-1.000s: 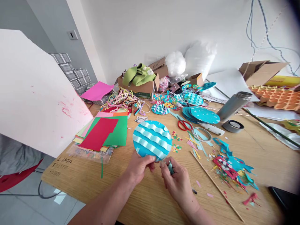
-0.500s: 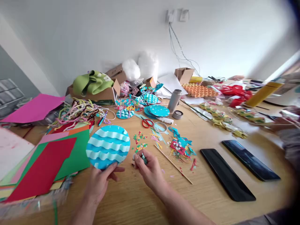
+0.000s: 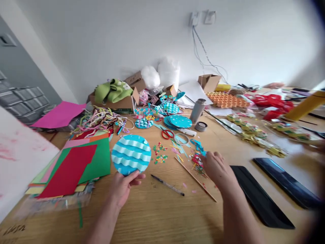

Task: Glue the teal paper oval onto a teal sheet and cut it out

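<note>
Head view: disc [image 3: 131, 153], blue with pale wavy strips, centre-left of frame | left hand [image 3: 124, 187]: fingers clamped on disc's lower edge | right hand [image 3: 218, 169], right of centre: at scraps [image 3: 197, 160]; finger closure and contact cannot be told | pen [image 3: 167, 185] and stick [image 3: 195, 179]: on table [image 3: 147, 220], between hands.

The right hand [image 3: 218, 168] hides its grip and part of the paper scraps [image 3: 196, 159]; the left edge crops a white board [image 3: 21, 157].
</note>
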The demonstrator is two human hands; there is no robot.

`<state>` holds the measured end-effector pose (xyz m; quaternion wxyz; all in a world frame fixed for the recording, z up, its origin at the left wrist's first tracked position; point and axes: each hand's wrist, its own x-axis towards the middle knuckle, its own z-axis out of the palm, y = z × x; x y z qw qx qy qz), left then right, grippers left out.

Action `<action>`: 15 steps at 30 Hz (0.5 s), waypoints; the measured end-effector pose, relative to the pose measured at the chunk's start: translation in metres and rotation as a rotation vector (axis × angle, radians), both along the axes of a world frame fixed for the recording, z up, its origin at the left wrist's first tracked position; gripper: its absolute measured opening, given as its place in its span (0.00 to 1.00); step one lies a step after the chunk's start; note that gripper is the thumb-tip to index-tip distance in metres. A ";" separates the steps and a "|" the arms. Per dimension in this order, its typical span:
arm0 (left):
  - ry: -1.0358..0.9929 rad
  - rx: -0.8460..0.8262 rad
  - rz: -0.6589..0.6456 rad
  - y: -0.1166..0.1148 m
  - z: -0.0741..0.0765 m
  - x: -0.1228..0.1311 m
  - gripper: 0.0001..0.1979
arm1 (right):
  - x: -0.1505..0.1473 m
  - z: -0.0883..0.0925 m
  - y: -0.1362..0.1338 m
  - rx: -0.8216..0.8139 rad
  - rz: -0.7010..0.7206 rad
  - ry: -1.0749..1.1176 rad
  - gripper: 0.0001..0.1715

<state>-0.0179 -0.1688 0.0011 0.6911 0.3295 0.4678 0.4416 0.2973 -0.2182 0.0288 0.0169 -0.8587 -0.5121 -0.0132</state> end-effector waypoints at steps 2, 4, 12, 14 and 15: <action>0.013 0.003 -0.030 -0.001 0.001 0.001 0.19 | 0.011 -0.008 0.000 -0.077 0.002 -0.019 0.28; 0.024 0.020 -0.028 -0.002 0.003 0.002 0.20 | 0.019 -0.015 0.002 -0.119 -0.001 0.005 0.27; 0.092 0.123 -0.040 -0.002 0.002 0.001 0.27 | 0.035 -0.014 0.010 -0.002 0.027 -0.060 0.14; 0.111 0.146 -0.052 -0.003 0.002 0.002 0.28 | 0.030 -0.003 0.016 0.066 0.037 -0.063 0.13; 0.119 0.159 -0.059 -0.003 0.002 0.002 0.28 | 0.024 0.002 0.019 0.119 0.057 -0.049 0.13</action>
